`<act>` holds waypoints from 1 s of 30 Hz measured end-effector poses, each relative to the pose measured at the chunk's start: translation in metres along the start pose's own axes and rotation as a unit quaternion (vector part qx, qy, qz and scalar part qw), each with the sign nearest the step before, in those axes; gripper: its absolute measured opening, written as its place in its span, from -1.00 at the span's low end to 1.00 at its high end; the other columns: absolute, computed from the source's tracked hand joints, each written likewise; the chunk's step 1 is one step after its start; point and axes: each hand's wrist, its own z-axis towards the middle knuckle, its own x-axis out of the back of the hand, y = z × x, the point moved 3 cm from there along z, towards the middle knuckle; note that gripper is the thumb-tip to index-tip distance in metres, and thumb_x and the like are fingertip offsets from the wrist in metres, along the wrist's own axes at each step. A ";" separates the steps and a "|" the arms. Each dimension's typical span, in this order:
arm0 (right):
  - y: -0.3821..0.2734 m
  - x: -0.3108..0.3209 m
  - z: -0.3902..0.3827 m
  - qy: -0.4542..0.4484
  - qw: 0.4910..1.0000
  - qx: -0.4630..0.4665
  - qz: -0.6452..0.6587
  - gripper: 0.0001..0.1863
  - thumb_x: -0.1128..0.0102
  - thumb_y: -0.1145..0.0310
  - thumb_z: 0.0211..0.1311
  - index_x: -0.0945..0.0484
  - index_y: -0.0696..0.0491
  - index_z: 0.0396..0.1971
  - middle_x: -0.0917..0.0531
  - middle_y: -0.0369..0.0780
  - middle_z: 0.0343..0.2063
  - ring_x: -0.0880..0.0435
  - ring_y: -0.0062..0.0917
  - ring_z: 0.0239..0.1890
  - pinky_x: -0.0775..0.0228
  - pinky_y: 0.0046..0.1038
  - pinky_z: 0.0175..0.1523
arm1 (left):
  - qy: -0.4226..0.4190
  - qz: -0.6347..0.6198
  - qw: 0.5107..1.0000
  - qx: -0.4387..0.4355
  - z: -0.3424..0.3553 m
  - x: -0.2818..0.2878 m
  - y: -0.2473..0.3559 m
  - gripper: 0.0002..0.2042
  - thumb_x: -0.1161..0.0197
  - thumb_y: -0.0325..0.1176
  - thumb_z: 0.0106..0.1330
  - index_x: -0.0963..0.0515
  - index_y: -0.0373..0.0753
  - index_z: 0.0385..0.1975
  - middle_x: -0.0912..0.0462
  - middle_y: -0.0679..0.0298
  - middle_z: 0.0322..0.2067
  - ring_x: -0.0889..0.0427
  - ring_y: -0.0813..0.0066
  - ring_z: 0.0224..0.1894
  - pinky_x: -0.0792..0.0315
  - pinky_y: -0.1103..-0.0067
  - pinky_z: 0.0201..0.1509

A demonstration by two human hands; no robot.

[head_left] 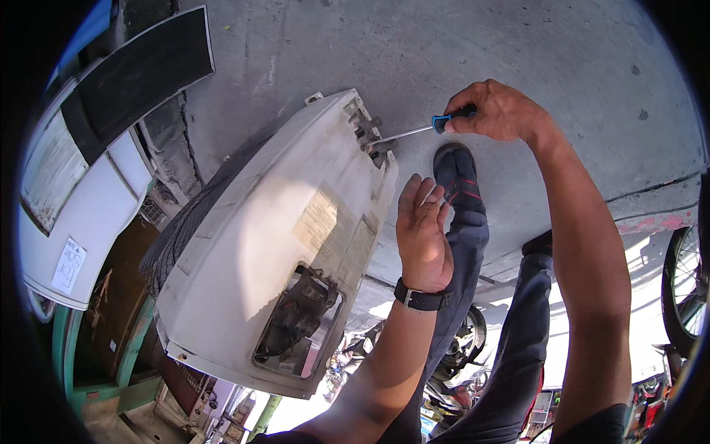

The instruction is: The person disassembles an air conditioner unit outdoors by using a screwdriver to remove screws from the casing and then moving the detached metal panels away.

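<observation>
A white outdoor air conditioner unit (244, 214) lies tilted in front of me, with valves and pipe fittings (367, 132) at its far end. My right hand (503, 111) is closed round the blue and black handle of a screwdriver (442, 120). The screwdriver's shaft reaches left, and its tip is at the fittings. Beside the unit's right edge is my left hand (425, 248), raised with its fingers bent close together. A small pale sliver shows between those fingers, too small to name. A black watch sits on that wrist.
Dark mesh (166, 255) covers the unit's left side. A car-like white panel with a paper sign (69, 264) stands at far left. My shoe (455, 159) is on the concrete floor (577, 66) close to the unit. A wheel (684, 281) is at the right edge.
</observation>
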 end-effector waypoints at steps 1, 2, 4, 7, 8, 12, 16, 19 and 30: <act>-0.001 0.003 0.004 -0.010 1.000 0.003 0.000 -0.64 -0.33 0.04 0.13 -0.71 -0.06 -0.17 -0.71 -0.20 -0.24 -0.65 -0.37 -0.16 -0.45 -0.34 0.01 | 0.001 0.000 1.000 0.000 0.001 -0.001 0.001 -0.51 -0.15 -0.43 0.37 -0.24 -0.26 0.29 -0.40 0.23 0.16 -0.39 0.40 0.20 -0.24 0.44 0.25; 0.000 0.004 0.008 -0.013 1.000 0.011 0.003 -0.64 -0.33 0.04 0.13 -0.71 -0.06 -0.17 -0.70 -0.19 -0.21 -0.65 -0.36 -0.13 -0.45 -0.34 0.03 | 0.002 0.001 1.000 0.000 0.002 -0.003 0.003 -0.51 -0.15 -0.43 0.37 -0.25 -0.25 0.29 -0.41 0.23 0.16 -0.40 0.40 0.19 -0.24 0.44 0.25; 0.003 0.005 0.012 -0.019 0.999 0.027 0.009 -0.63 -0.33 0.04 0.12 -0.71 -0.06 -0.16 -0.69 -0.19 -0.16 -0.64 -0.35 -0.09 -0.44 -0.34 0.07 | 0.006 0.004 1.000 0.003 0.004 -0.003 0.005 -0.51 -0.16 -0.42 0.36 -0.25 -0.25 0.29 -0.42 0.23 0.15 -0.40 0.41 0.19 -0.25 0.44 0.25; 0.001 0.011 0.014 -0.031 0.999 0.005 -0.011 -0.56 -0.36 -0.06 0.03 -0.71 -0.13 -0.14 -0.62 -0.26 -0.03 -0.60 -0.35 0.01 -0.43 -0.35 0.09 | 0.014 0.007 1.000 0.005 0.008 -0.002 0.008 -0.50 -0.16 -0.42 0.36 -0.25 -0.25 0.29 -0.42 0.24 0.15 -0.41 0.41 0.19 -0.24 0.44 0.25; 0.002 0.010 0.015 -0.032 0.999 0.003 -0.007 -0.56 -0.37 -0.05 0.03 -0.71 -0.13 -0.14 -0.63 -0.25 -0.05 -0.60 -0.35 0.00 -0.43 -0.35 0.09 | 0.013 0.008 1.000 0.007 0.009 -0.003 0.009 -0.50 -0.16 -0.42 0.36 -0.25 -0.25 0.29 -0.42 0.24 0.15 -0.41 0.41 0.19 -0.24 0.44 0.25; 0.001 0.011 0.019 -0.058 0.998 -0.007 0.016 -0.59 -0.38 0.01 0.03 -0.72 -0.07 -0.16 -0.68 -0.20 -0.14 -0.61 -0.33 -0.04 -0.42 -0.31 0.09 | 0.009 0.005 1.000 0.007 0.013 -0.003 0.013 -0.50 -0.16 -0.42 0.36 -0.25 -0.26 0.29 -0.42 0.23 0.16 -0.40 0.41 0.19 -0.23 0.44 0.27; -0.002 0.014 0.017 -0.049 0.999 -0.006 0.010 -0.61 -0.37 0.05 0.05 -0.72 -0.04 -0.18 -0.70 -0.19 -0.22 -0.62 -0.34 -0.09 -0.42 -0.31 0.06 | 0.012 -0.005 1.000 0.015 0.010 -0.008 0.016 -0.51 -0.17 -0.41 0.37 -0.26 -0.25 0.28 -0.42 0.24 0.15 -0.40 0.42 0.19 -0.23 0.44 0.27; -0.002 0.013 0.015 -0.050 0.998 -0.011 0.021 -0.60 -0.36 0.04 0.06 -0.72 -0.02 -0.18 -0.71 -0.20 -0.25 -0.62 -0.35 -0.11 -0.42 -0.32 0.05 | 0.012 -0.007 1.000 0.019 0.009 -0.012 0.018 -0.53 -0.17 -0.40 0.37 -0.28 -0.26 0.27 -0.44 0.26 0.14 -0.41 0.45 0.18 -0.24 0.45 0.26; 0.014 0.003 0.035 -0.211 0.950 -0.173 0.153 -0.59 -0.32 -0.04 0.09 -0.70 0.00 -0.27 -0.69 -0.25 -0.41 -0.65 -0.38 -0.25 -0.44 -0.33 -0.09 | 0.032 -0.022 0.999 0.023 0.008 -0.021 0.029 -0.52 -0.15 -0.40 0.38 -0.25 -0.29 0.28 -0.43 0.24 0.14 -0.41 0.46 0.18 -0.26 0.47 0.25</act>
